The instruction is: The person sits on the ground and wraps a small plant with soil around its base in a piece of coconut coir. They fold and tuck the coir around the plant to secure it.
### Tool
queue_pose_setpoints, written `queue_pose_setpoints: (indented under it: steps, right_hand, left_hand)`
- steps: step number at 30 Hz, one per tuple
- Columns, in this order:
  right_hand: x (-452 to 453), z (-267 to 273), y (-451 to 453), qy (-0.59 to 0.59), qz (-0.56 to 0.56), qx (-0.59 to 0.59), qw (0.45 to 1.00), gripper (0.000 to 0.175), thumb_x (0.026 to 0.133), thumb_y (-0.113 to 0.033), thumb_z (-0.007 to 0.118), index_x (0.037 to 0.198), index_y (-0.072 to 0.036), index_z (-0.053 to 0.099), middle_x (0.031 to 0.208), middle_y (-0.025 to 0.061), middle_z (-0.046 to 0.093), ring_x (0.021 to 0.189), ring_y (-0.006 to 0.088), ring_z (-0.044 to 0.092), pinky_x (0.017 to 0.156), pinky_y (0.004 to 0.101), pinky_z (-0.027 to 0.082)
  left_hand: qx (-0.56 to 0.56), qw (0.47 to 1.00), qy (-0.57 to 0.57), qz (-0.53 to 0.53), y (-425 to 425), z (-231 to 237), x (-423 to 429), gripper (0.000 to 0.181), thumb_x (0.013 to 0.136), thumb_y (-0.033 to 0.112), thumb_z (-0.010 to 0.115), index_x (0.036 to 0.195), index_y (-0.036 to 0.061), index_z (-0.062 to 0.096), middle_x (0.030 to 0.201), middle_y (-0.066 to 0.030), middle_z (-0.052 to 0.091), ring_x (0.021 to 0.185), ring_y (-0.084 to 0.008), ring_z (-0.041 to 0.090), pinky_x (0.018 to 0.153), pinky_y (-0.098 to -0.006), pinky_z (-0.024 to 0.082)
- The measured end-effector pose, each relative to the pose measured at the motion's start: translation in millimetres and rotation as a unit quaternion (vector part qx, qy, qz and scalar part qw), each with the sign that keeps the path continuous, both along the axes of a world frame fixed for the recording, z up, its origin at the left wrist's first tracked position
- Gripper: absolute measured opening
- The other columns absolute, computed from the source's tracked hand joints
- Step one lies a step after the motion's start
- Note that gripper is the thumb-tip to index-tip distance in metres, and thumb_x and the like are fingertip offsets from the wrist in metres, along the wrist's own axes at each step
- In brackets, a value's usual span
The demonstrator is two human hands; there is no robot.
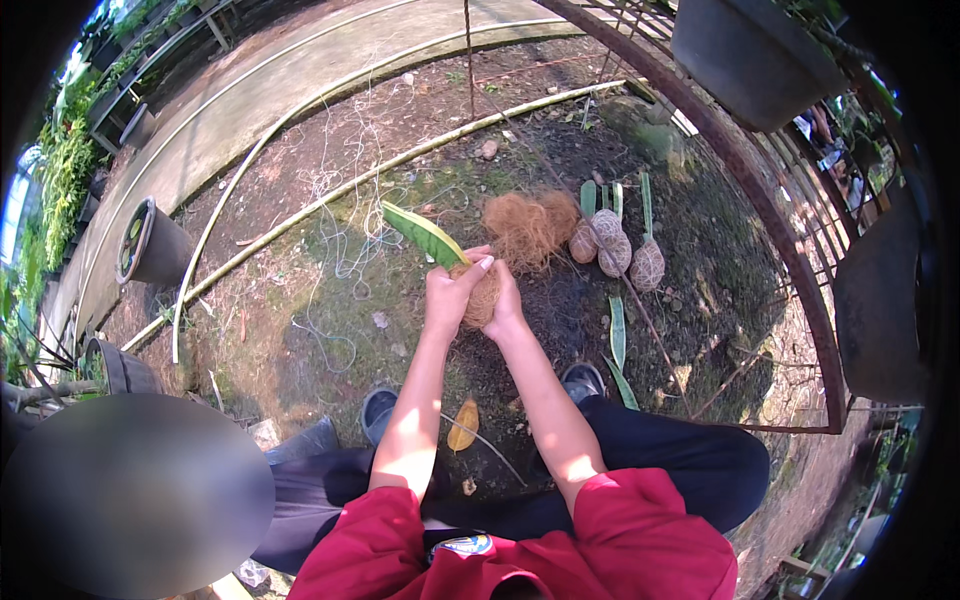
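Note:
Both hands hold a ball of brown coconut fibre (pixel 482 298) in front of me. My left hand (pixel 450 294) presses its upper left side, where a green, yellow-edged snake plant leaf (pixel 427 234) sticks out to the upper left. My right hand (pixel 507 301) grips the ball from the right, and the fingertips of both hands meet on top. Just beyond the hands lies a heap of loose coconut fibre (pixel 529 225). To its right are several string-wrapped fibre balls (pixel 647 266) with leaves standing out of them. Two loose leaf pieces (pixel 617 330) rest on the soil nearer me.
Tangled pale string (pixel 360 195) spreads over the ground at the left. Beyond it runs a long pale pole (pixel 390 163). A rusty metal frame (pixel 780 217) curves along the right, with dark plant pots (pixel 757 64) by it. A yellow leaf (pixel 463 426) lies between my feet.

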State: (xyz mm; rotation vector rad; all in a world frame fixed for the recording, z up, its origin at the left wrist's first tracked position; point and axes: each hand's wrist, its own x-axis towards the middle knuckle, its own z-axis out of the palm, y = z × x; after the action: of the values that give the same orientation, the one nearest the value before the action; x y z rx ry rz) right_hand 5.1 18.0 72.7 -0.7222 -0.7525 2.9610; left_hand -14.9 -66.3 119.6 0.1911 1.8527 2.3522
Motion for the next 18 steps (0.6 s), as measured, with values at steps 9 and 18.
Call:
queue_pose_setpoints:
  steps: [9,18]
  right_hand:
    - [12.7,40.9,-14.3,0.22,-0.135,0.647,0.717,0.033,0.093,-0.025,0.059,0.111,0.002,0.063,0.111,0.0144,0.066,0.106,0.0243,0.061,0.096,0.0391,0.045]
    - [7.3,30.8,-20.6,0.071,-0.14,0.341,0.927,0.028,0.096,-0.023,0.052,0.102,0.002,0.061,0.098,0.009,0.062,0.093,0.0183,0.06,0.086,0.0337,0.048]
  left_hand:
    - [0.172,0.956,-0.186,0.15,-3.2,1.6,-2.5,0.021,0.089,0.018,0.07,0.099,-0.0002,0.067,0.093,-0.0072,0.067,0.08,-0.0142,0.065,0.07,-0.0272,0.051]
    - [0.035,0.992,-0.082,0.09,-4.5,6.6,-4.5,0.015,0.088,0.008,0.067,0.098,-0.0029,0.067,0.092,-0.0088,0.069,0.084,-0.0146,0.065,0.077,-0.0287,0.051]
